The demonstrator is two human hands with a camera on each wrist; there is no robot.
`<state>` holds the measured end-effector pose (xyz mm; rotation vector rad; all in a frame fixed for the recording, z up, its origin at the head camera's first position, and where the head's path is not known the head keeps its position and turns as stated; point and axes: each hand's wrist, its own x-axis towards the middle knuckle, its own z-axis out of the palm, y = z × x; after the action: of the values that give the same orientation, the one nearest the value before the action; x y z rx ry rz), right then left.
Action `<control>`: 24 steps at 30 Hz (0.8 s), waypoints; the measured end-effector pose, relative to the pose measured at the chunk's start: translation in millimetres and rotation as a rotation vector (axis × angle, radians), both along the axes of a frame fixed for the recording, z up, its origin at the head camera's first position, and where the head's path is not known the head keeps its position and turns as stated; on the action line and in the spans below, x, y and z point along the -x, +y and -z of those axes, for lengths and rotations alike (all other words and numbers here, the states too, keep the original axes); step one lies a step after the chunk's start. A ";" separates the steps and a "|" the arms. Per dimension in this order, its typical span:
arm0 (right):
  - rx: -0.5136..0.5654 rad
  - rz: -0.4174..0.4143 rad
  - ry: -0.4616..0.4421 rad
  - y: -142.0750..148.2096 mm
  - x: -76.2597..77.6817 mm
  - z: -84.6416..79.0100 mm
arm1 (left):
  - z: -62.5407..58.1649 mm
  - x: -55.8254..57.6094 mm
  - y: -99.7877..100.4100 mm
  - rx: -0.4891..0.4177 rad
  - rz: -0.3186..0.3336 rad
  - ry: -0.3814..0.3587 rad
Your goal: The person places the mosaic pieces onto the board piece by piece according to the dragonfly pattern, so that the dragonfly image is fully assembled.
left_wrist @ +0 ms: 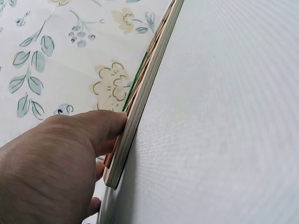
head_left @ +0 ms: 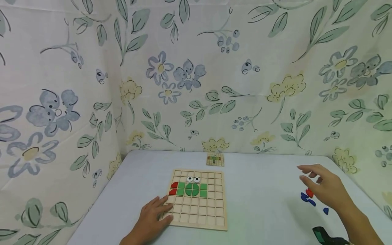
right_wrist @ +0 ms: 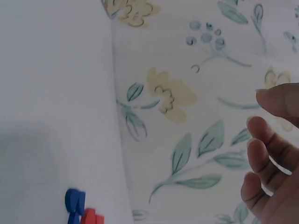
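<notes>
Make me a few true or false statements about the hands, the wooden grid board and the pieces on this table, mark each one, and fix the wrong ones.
1. The left hand touches the left side of the wooden grid board. True.
2. The right hand grips the board too. False; it is raised off the table, holding nothing.
3. Two eye pieces sit just above the green circle. True.
4. The board's red pieces are right of the green squares. False; they are to the left.
5. A small picture card is beyond the board. True.
</notes>
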<state>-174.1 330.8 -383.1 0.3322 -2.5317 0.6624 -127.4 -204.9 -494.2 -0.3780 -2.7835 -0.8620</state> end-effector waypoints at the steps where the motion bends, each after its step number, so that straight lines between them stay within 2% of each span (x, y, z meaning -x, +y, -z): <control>1: 0.006 0.018 -0.034 6.4 3.0 3.2 | -0.6 -0.2 0.1 -0.003 0.000 0.000; 6: 0.019 0.075 -0.193 36.6 17.1 20.6 | -2.3 -1.0 0.2 -0.017 0.007 -0.002; 16: 0.027 0.102 -0.465 77.8 39.9 53.7 | -4.4 -1.2 1.1 -0.021 0.010 0.013; 24: -0.060 0.093 -0.657 93.3 54.0 78.6 | -0.4 -0.3 0.4 -0.015 0.007 0.016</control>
<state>-228.1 424.1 -461.7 0.0062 -3.1670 0.7516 -127.1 -204.5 -493.7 -0.3911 -2.7616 -0.8766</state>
